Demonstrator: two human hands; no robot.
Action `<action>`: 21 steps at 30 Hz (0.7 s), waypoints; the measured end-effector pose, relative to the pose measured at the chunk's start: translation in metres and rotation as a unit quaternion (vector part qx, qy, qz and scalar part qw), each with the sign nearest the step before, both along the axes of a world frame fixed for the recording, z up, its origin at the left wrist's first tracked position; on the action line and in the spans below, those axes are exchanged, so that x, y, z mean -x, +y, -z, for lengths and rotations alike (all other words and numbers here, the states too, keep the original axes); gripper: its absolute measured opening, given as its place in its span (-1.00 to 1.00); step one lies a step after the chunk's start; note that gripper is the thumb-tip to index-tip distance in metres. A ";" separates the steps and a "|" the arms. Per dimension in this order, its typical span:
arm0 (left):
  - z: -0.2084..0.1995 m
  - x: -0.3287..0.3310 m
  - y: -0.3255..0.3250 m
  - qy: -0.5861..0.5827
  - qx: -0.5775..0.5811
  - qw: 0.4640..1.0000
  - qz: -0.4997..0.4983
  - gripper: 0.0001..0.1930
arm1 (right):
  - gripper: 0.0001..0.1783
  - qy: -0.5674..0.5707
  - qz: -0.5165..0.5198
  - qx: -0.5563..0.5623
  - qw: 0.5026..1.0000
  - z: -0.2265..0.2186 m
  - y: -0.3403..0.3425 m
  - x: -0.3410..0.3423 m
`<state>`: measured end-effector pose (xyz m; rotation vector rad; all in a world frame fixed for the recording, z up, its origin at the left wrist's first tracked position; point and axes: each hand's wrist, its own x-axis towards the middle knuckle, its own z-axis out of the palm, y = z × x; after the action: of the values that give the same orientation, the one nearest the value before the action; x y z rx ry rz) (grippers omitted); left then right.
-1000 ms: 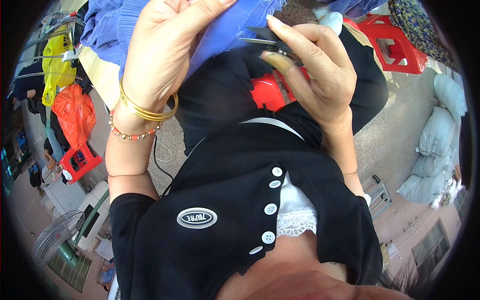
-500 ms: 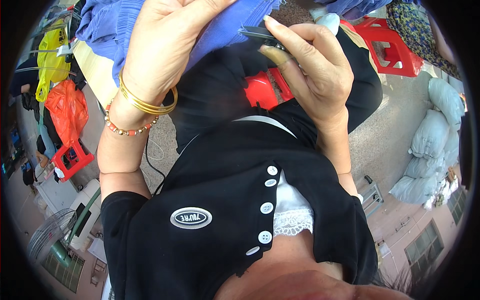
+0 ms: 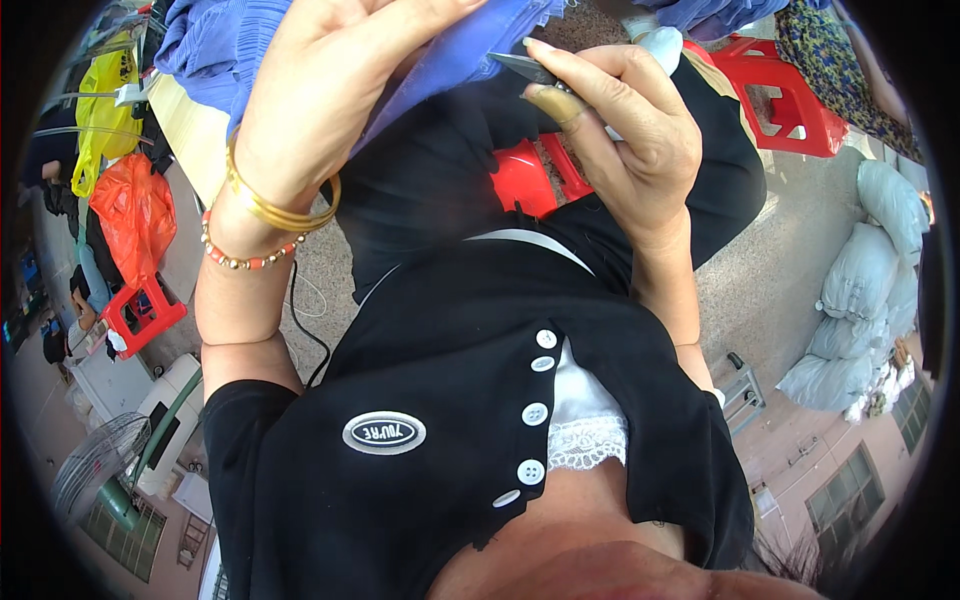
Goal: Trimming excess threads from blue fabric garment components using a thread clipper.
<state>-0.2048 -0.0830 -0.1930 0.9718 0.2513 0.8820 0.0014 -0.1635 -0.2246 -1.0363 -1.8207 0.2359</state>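
Note:
Blue-violet fabric [image 3: 440, 75] with a frayed edge hangs from my left hand [image 3: 325, 95] at the top of the head view. The fingers of that hand are closed on the cloth, and their tips are cut off by the upper edge. My right hand [image 3: 635, 135] pinches small thread snips [image 3: 528, 68] between thumb and index finger. A yellowish covering wraps the thumb tip. The blades point left and lie right at the fabric's edge; whether they touch it I cannot tell. More gathered blue fabric [image 3: 205, 55] lies at the upper left.
A pale wooden tabletop [image 3: 188, 125] lies under the gathered cloth. Red stools [image 3: 820, 130] stand at the upper right and left [image 3: 150, 318]. White sacks [image 3: 858, 270] are piled at the right. A fan [image 3: 95, 465] stands lower left. Another person in patterned clothing [image 3: 820, 60] sits upper right.
My left hand and the fabric have shifted slightly left. The snips have turned a little in my right hand, their blades now showing lighter and slanting more; the grip stays.

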 end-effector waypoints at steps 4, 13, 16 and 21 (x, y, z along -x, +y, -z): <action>-0.065 -0.025 -0.046 0.394 0.015 0.883 -0.254 -0.74 | -0.61 0.022 -0.002 0.026 0.999 0.006 0.002 0.002; -0.020 0.031 -0.064 0.575 -0.595 0.526 -0.197 -0.62 | -0.54 0.056 0.046 0.107 0.992 -0.009 -0.002 0.008; -0.011 0.031 -0.052 0.543 -0.634 0.503 -0.224 -0.74 | -0.52 0.079 0.048 0.117 0.989 -0.015 -0.004 0.008; -0.022 0.024 -0.034 0.481 -0.518 0.670 -0.224 -0.92 | -0.68 0.118 0.058 0.112 0.985 -0.018 -0.007 0.006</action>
<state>-0.2286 -0.1166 -0.1713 2.5343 0.9936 0.8461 -0.0042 -0.1709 -0.2064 -1.2131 -1.5396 0.4803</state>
